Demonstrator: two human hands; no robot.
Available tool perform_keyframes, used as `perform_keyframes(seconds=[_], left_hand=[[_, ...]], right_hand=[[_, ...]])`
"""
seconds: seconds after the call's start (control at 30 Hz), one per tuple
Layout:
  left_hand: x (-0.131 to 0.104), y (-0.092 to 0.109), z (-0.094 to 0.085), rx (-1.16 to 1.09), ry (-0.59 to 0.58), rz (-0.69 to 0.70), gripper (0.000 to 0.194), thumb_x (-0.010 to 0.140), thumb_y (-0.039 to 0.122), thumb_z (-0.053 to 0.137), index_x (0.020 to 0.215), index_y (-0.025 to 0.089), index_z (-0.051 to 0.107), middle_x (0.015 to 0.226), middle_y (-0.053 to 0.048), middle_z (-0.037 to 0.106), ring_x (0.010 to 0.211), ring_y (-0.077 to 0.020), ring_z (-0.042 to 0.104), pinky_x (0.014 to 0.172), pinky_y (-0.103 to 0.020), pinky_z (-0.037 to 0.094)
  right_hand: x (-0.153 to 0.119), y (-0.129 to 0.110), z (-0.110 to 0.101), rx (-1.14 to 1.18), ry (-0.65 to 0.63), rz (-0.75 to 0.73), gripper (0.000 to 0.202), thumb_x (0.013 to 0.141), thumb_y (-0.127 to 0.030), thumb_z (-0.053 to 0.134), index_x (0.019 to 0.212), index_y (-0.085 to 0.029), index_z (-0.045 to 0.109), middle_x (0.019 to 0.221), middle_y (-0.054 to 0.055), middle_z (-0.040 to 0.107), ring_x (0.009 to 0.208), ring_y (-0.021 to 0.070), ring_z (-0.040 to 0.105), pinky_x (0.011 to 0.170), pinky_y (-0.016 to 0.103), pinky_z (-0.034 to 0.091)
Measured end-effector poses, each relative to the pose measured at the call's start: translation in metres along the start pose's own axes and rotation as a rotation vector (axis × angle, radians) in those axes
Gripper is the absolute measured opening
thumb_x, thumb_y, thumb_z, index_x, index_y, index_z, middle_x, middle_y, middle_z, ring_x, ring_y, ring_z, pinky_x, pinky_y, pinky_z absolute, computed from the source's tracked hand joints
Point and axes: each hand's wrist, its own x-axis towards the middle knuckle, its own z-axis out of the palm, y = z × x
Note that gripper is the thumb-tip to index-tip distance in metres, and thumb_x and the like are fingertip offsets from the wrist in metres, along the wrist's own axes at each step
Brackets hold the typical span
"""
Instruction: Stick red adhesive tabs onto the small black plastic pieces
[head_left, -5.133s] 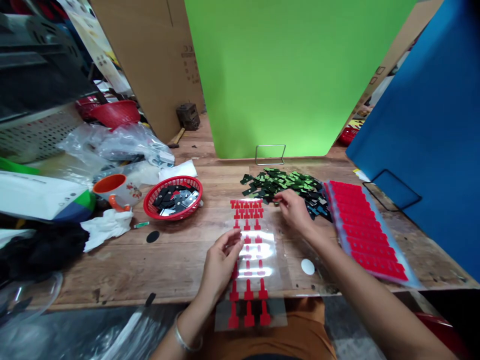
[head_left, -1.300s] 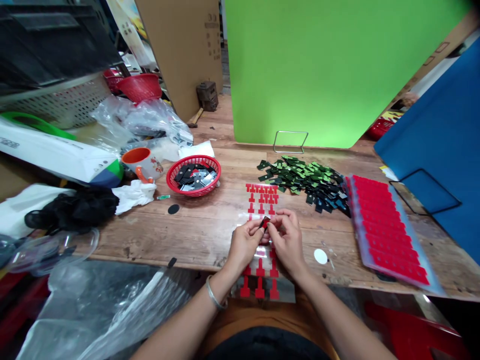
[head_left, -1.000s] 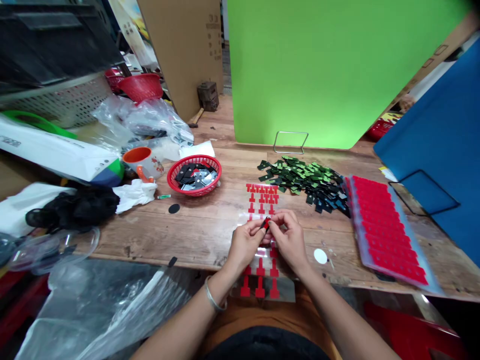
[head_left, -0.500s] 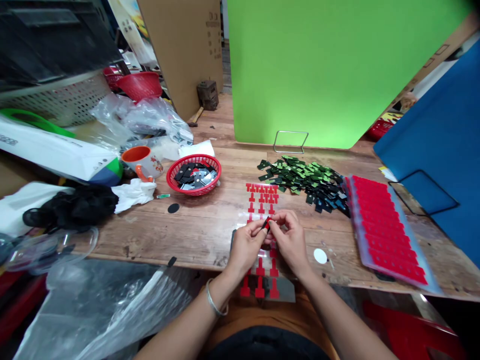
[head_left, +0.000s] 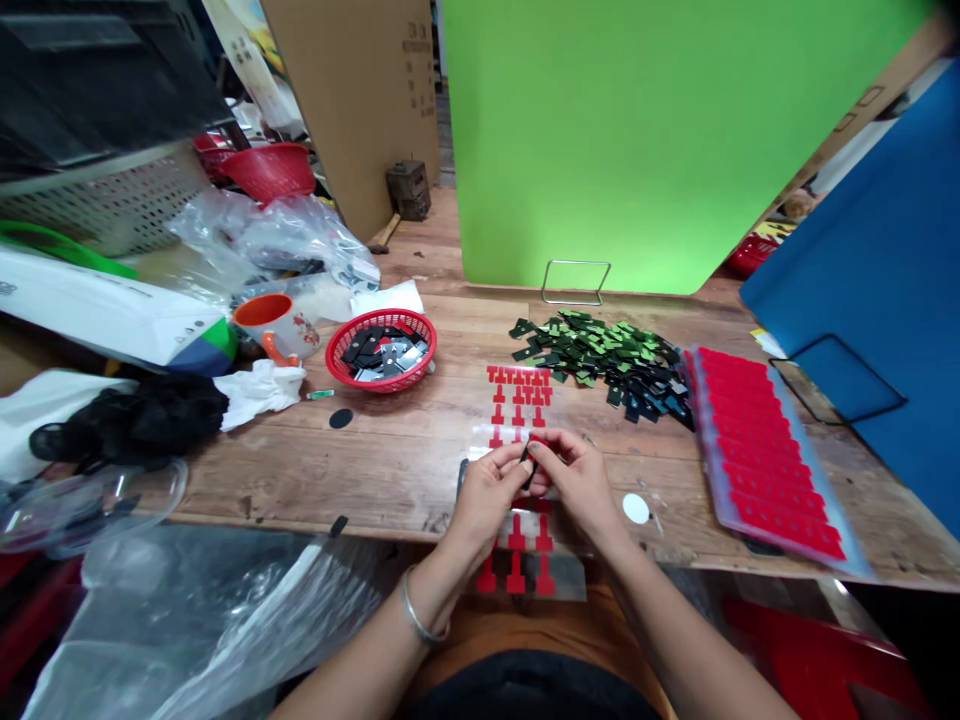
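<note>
My left hand (head_left: 481, 497) is closed, thumb and fingers pinching a small flat black piece (head_left: 529, 464) that stands tilted between my hands. My right hand (head_left: 579, 482) meets it there, thumb and fingertips closed on the same piece. A bit of red shows at the piece's top, partly covered by my right fingers. Beneath both hands lies a clear sheet with rows of red T-shaped stickers (head_left: 516, 536); its near end hangs past the table edge, and its middle is hidden by my hands.
Beyond my right hand spreads a pile of dark flat pieces (head_left: 611, 355). A plastic-backed stack of red pieces (head_left: 772, 450) lies at right. To the left are a red basket (head_left: 339, 374) of black and silvery pieces, an orange-rimmed mug (head_left: 289, 330) and crumpled tissue (head_left: 262, 385).
Both hands stay together over the sticker sheet. The black piece is tilted more upright, and my right fingers have shifted over its red top. The whole view has moved slightly.
</note>
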Motion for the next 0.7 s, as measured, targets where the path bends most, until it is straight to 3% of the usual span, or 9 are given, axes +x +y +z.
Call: perform_keyframes(seconds=[0.17,0.33,0.57,0.63,0.7], left_hand=[[-0.005,0.003,-0.001,0.051,-0.055,0.028,0.037,0.075,0.025,0.066,0.109,0.010,0.062,0.078,-0.007,0.070,0.065,-0.0123,0.064,0.069,-0.024,0.052],[-0.009,0.009,-0.006,0.074,-0.139,-0.009,0.037,0.073,0.027,0.070,0.105,0.010,0.063,0.081,-0.008,0.070,0.069,-0.0139,0.064,0.071,-0.026,0.052],[-0.007,0.002,-0.014,0.169,-0.009,-0.015,0.030,0.070,0.031,0.070,0.091,0.009,0.067,0.072,-0.007,0.069,0.060,-0.0129,0.062,0.060,-0.024,0.052],[-0.001,0.010,-0.021,0.203,0.040,0.016,0.032,0.069,0.032,0.071,0.091,0.009,0.067,0.072,-0.008,0.069,0.058,-0.0128,0.061,0.059,-0.025,0.052],[0.012,0.031,-0.034,0.240,0.136,0.131,0.035,0.069,0.034,0.070,0.094,0.010,0.066,0.072,-0.007,0.069,0.057,-0.0120,0.060,0.060,-0.025,0.052]], right_hand=[[0.001,0.003,-0.003,0.099,0.008,0.053,0.024,0.071,-0.037,0.069,0.076,-0.016,0.060,0.059,-0.003,0.055,0.045,0.0090,0.048,0.042,0.022,0.045],[0.001,0.003,-0.004,0.034,0.023,0.045,0.024,0.071,-0.038,0.068,0.069,-0.015,0.059,0.055,-0.003,0.055,0.043,0.0092,0.048,0.040,0.020,0.042],[0.000,0.010,0.003,-0.062,0.029,-0.008,0.032,0.079,-0.043,0.058,0.064,-0.016,0.058,0.049,-0.003,0.053,0.042,0.0099,0.048,0.042,0.020,0.037],[0.003,0.011,-0.002,-0.088,0.053,-0.026,0.034,0.080,-0.045,0.056,0.064,-0.015,0.060,0.053,-0.001,0.055,0.046,0.0097,0.047,0.044,0.020,0.036],[0.008,0.009,-0.012,-0.118,0.082,-0.059,0.031,0.080,-0.045,0.056,0.074,-0.016,0.064,0.061,-0.001,0.058,0.050,0.0097,0.047,0.046,0.020,0.035]])
